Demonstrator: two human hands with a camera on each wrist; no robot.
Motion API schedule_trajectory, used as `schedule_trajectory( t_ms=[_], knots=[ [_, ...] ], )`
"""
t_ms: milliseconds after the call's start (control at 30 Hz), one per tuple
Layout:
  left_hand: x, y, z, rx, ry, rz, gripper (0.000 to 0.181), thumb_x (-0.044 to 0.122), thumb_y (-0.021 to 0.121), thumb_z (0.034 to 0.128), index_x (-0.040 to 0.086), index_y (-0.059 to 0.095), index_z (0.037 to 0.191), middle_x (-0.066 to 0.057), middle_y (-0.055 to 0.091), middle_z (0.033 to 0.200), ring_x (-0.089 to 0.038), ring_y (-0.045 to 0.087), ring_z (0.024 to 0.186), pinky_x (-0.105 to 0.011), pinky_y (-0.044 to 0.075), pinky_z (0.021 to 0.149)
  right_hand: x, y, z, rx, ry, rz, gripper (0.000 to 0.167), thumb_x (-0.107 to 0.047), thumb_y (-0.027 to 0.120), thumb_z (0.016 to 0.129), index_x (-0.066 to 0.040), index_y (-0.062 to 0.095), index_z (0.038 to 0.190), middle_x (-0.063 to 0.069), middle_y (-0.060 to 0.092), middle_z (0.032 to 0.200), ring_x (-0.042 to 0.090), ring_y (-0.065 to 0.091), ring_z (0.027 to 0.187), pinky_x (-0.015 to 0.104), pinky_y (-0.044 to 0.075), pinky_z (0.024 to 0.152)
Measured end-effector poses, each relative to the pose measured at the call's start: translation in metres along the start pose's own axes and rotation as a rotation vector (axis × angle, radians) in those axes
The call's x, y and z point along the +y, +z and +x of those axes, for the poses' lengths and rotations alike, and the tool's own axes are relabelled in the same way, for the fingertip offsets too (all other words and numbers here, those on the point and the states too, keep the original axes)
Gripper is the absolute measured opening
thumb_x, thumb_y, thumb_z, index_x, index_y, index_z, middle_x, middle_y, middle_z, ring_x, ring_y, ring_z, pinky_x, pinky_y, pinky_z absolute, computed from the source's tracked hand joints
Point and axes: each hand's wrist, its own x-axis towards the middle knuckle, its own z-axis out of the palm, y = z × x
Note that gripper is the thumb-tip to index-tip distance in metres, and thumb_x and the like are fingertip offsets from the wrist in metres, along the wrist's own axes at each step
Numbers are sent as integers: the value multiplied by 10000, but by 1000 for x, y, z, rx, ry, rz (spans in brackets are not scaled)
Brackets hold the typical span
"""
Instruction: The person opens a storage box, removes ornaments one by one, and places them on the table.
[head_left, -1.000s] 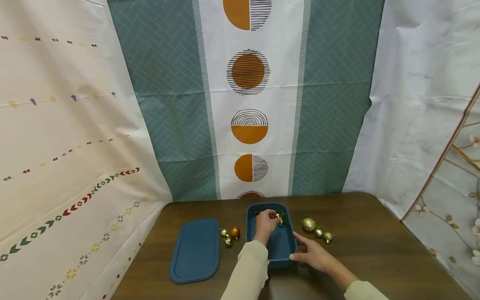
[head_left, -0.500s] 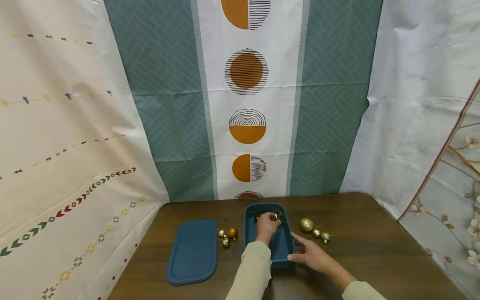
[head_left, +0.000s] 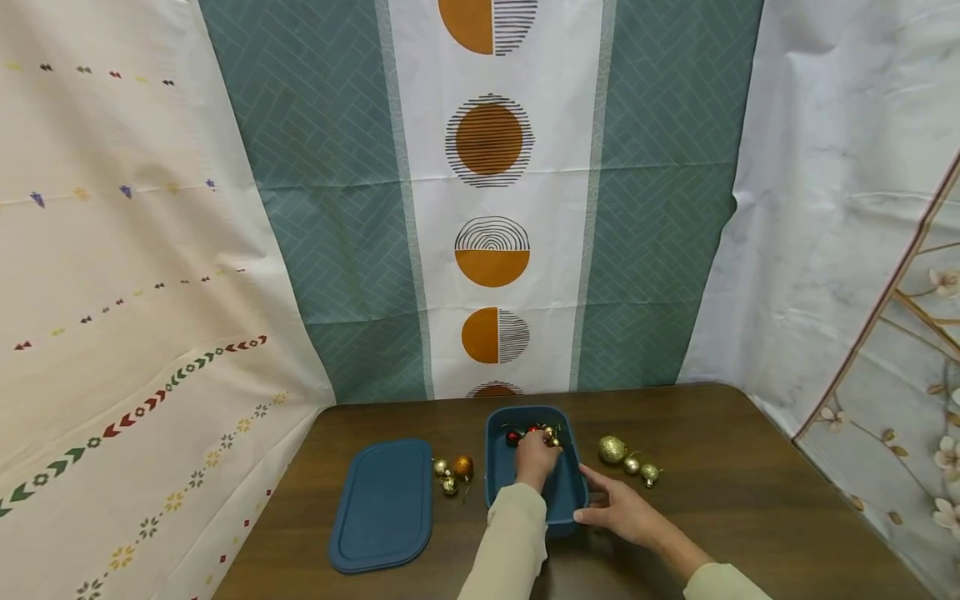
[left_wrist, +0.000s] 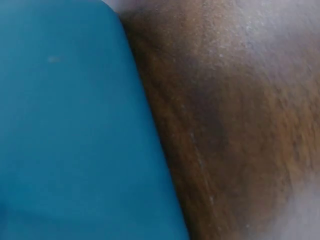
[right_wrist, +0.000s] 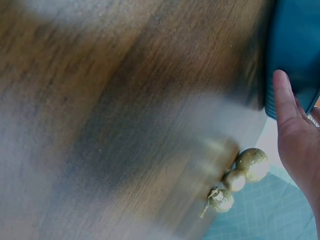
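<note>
My left hand point(head_left: 536, 462) reaches down into the blue box point(head_left: 567, 496). Its fingers point toward the far end, beside small gold baubles point(head_left: 556, 442) and a red bauble point(head_left: 513, 437); the fingertips are partly hidden, so a grip cannot be made out. At the box's near right corner rests my right hand point(head_left: 618, 508), thumb toward the near wall and fingers along the right side. In the right wrist view the straight thumb point(right_wrist: 284, 95) lies against the blue wall. The left wrist view catches only the blue wall point(left_wrist: 75, 130) and the table, no hand.
A blue lid point(head_left: 382, 504) lies flat on the brown table point(head_left: 720, 500), left of the box. Between them sit small gold baubles point(head_left: 449, 485) and an orange bauble point(head_left: 463, 467). Right of the box lie a large glittery gold bauble point(head_left: 612, 449) and smaller gold ones point(head_left: 650, 474).
Inside the box, my left hand has shifted slightly, and red baubles now show more clearly beyond its fingers. My right hand stays at the box corner. The head view has drifted slightly.
</note>
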Motion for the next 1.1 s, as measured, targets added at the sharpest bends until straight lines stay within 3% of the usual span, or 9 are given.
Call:
schedule_trajectory(
  t_ms=[133,333,600,900,1100],
  knots=[
    [0,-1,0,-27,2,17,275,146,812,824,42,748,1070,-89,716,983,-278,669,909,-436,541,838,0,1,1,2,-7,-11,823,-116,706,931,140,180,1510,378,547,1270,457,584,1150,392,560,810],
    [-1,-2,-4,7,28,32,173,116,840,782,55,754,918,-56,703,862,-255,660,827,-399,546,785,0,3,0,12,0,-23,824,-121,710,929,137,186,1510,389,528,1278,434,605,1122,390,560,799],
    [-1,-4,-5,-3,22,40,165,84,842,762,55,764,904,-50,702,847,-252,664,817,-391,549,772,-1,4,-1,17,4,-25,831,-124,717,923,137,189,1509,397,522,1275,417,620,1100,400,563,787],
    [9,-30,1,-26,81,-67,165,93,809,821,29,737,956,-41,688,843,-189,637,769,-367,559,742,1,1,0,12,8,-2,830,-118,702,935,133,164,1515,407,502,1286,398,635,1077,456,565,776],
    [9,-52,6,-54,103,-123,153,104,781,859,51,722,989,-10,675,849,-151,627,765,-324,549,699,0,1,-1,16,6,-5,837,-121,712,927,138,171,1512,413,487,1300,403,631,1088,414,565,779]
  ],
)
